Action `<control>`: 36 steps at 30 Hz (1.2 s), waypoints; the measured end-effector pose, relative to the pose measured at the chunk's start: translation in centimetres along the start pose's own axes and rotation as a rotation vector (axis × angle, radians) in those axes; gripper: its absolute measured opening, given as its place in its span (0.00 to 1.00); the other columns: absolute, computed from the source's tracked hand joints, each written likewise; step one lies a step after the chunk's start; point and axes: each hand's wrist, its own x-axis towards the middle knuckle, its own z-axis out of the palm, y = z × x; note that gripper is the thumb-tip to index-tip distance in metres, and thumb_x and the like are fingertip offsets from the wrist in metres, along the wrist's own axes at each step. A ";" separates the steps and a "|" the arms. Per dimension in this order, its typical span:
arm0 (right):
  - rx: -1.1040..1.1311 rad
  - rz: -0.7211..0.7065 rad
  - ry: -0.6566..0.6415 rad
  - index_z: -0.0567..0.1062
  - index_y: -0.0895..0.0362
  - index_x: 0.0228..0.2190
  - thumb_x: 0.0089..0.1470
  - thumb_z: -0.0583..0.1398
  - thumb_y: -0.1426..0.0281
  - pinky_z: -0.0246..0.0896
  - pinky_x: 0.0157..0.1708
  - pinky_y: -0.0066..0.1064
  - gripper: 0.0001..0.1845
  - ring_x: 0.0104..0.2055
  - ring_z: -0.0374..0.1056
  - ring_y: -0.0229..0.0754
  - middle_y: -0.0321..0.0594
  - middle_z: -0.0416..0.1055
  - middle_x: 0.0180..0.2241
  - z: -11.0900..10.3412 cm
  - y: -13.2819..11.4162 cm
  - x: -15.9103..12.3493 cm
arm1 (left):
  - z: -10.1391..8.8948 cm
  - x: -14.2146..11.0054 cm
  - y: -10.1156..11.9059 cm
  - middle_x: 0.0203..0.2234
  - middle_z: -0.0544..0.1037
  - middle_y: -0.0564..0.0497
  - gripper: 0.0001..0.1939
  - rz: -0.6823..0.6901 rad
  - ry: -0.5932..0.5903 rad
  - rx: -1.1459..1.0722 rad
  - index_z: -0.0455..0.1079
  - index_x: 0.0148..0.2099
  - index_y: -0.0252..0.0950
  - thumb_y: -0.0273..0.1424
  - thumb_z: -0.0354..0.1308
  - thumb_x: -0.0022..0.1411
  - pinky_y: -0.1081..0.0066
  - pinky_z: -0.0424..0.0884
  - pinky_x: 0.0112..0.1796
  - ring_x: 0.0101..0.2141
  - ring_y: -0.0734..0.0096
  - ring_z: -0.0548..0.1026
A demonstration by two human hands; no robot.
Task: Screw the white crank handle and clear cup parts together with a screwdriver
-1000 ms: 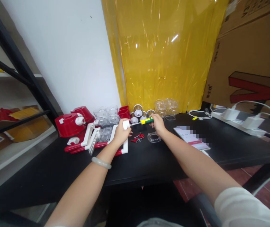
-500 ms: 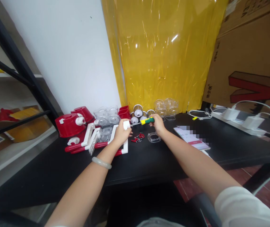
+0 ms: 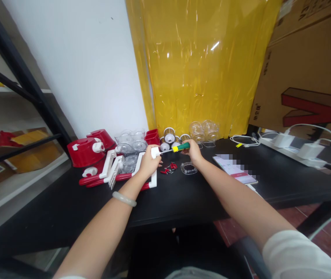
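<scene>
My left hand [image 3: 150, 162] is closed around a small white plastic part [image 3: 155, 152], its round end facing right. My right hand [image 3: 194, 153] grips a green and yellow screwdriver [image 3: 180, 147] by the handle. The screwdriver's shaft points left and its tip meets the white part; my fingers hide the rest of that part. On the table below, between the hands, lie several small red pieces and screws [image 3: 170, 168]. A clear plastic ring [image 3: 189, 168] lies under my right hand. White and red handle pieces [image 3: 115, 176] lie beside my left hand.
Red housings [image 3: 85, 152] stand at the left; clear cups [image 3: 132, 141], red containers [image 3: 152, 137] and metal-sided cylinders [image 3: 169, 135] line the back. More clear covers [image 3: 204, 131] are behind my right hand. A phone [image 3: 235, 169], power strip [image 3: 293, 151] and loose cables lie right.
The screwdriver handle appears slightly rotated in my right hand, showing more green. Both hands stay in nearly the same place.
</scene>
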 end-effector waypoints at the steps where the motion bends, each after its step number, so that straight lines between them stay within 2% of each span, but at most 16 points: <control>1: 0.015 0.013 -0.002 0.72 0.55 0.28 0.53 0.54 0.66 0.61 0.19 0.27 0.08 0.16 0.62 0.34 0.30 0.68 0.20 0.0 0.0 0.0 | 0.0 0.0 0.0 0.30 0.75 0.55 0.27 0.000 0.003 -0.005 0.66 0.53 0.39 0.19 0.56 0.49 0.72 0.76 0.24 0.25 0.71 0.77; 6: 0.000 0.018 0.002 0.72 0.55 0.26 0.49 0.53 0.70 0.57 0.17 0.26 0.08 0.15 0.61 0.33 0.30 0.66 0.18 0.2 -0.3 -0.3 | 0.0 0.0 0.2 0.30 0.74 0.55 0.27 -0.003 0.008 -0.032 0.66 0.52 0.38 0.19 0.56 0.49 0.72 0.76 0.23 0.24 0.71 0.77; 10: -0.021 0.018 0.008 0.71 0.55 0.26 0.50 0.55 0.70 0.56 0.16 0.25 0.05 0.14 0.58 0.32 0.28 0.63 0.16 0.2 -0.5 -0.3 | 0.0 0.1 0.0 0.32 0.75 0.54 0.27 0.013 0.004 -0.037 0.66 0.52 0.39 0.19 0.56 0.48 0.72 0.75 0.23 0.23 0.72 0.77; 12: -0.041 0.014 0.013 0.70 0.55 0.26 0.53 0.57 0.67 0.55 0.16 0.24 0.06 0.13 0.56 0.31 0.27 0.62 0.15 0.1 -0.4 -0.4 | 0.0 0.3 -0.3 0.32 0.76 0.54 0.28 0.017 0.001 -0.050 0.66 0.52 0.39 0.19 0.56 0.48 0.72 0.75 0.23 0.23 0.72 0.76; 15: -0.069 -0.024 -0.005 0.69 0.54 0.25 0.56 0.59 0.59 0.54 0.15 0.25 0.13 0.12 0.52 0.30 0.25 0.58 0.13 0.1 -0.3 -0.5 | 0.0 0.5 -0.7 0.32 0.75 0.55 0.28 0.021 0.000 -0.059 0.65 0.53 0.40 0.19 0.56 0.48 0.73 0.76 0.23 0.23 0.72 0.77; 18: -0.082 -0.029 -0.020 0.69 0.54 0.25 0.56 0.59 0.55 0.55 0.15 0.25 0.16 0.12 0.53 0.32 0.25 0.56 0.12 0.0 -0.2 -0.5 | 0.0 0.5 -0.7 0.30 0.74 0.56 0.28 0.027 0.011 -0.060 0.65 0.53 0.39 0.20 0.55 0.48 0.73 0.75 0.23 0.23 0.71 0.77; 23: 0.021 0.040 -0.011 0.71 0.55 0.26 0.52 0.55 0.67 0.60 0.17 0.26 0.08 0.16 0.62 0.33 0.31 0.68 0.20 0.2 -0.2 -0.4 | 0.0 0.2 0.0 0.28 0.73 0.56 0.27 0.019 0.019 -0.062 0.65 0.52 0.38 0.20 0.55 0.47 0.72 0.76 0.23 0.23 0.71 0.77; 26: 0.020 0.038 -0.015 0.72 0.55 0.25 0.48 0.55 0.69 0.58 0.17 0.25 0.07 0.16 0.61 0.33 0.30 0.66 0.18 0.2 -0.4 -0.3 | 0.0 0.1 0.3 0.29 0.74 0.55 0.27 0.014 0.018 -0.069 0.66 0.52 0.38 0.20 0.55 0.47 0.72 0.75 0.23 0.23 0.71 0.76; 29: 0.003 0.033 -0.020 0.72 0.55 0.25 0.49 0.56 0.69 0.57 0.17 0.25 0.05 0.15 0.60 0.33 0.29 0.65 0.16 0.1 -0.5 -0.3 | 0.0 0.1 0.3 0.29 0.74 0.56 0.27 0.016 0.010 -0.080 0.66 0.52 0.38 0.20 0.56 0.47 0.72 0.75 0.23 0.23 0.71 0.76; 31: -0.014 0.019 -0.022 0.71 0.55 0.25 0.51 0.58 0.67 0.55 0.16 0.25 0.06 0.14 0.59 0.33 0.29 0.63 0.15 0.1 -0.5 -0.3 | 0.0 0.1 0.2 0.29 0.73 0.56 0.27 0.024 0.011 -0.090 0.66 0.52 0.38 0.21 0.56 0.46 0.72 0.75 0.23 0.23 0.71 0.76; 36: -0.059 -0.031 -0.024 0.68 0.53 0.25 0.54 0.61 0.54 0.55 0.15 0.25 0.17 0.11 0.51 0.31 0.24 0.55 0.09 0.0 -0.2 -0.3 | -0.1 0.1 0.2 0.27 0.73 0.57 0.28 0.034 0.014 -0.101 0.65 0.53 0.38 0.22 0.56 0.46 0.71 0.76 0.24 0.23 0.70 0.76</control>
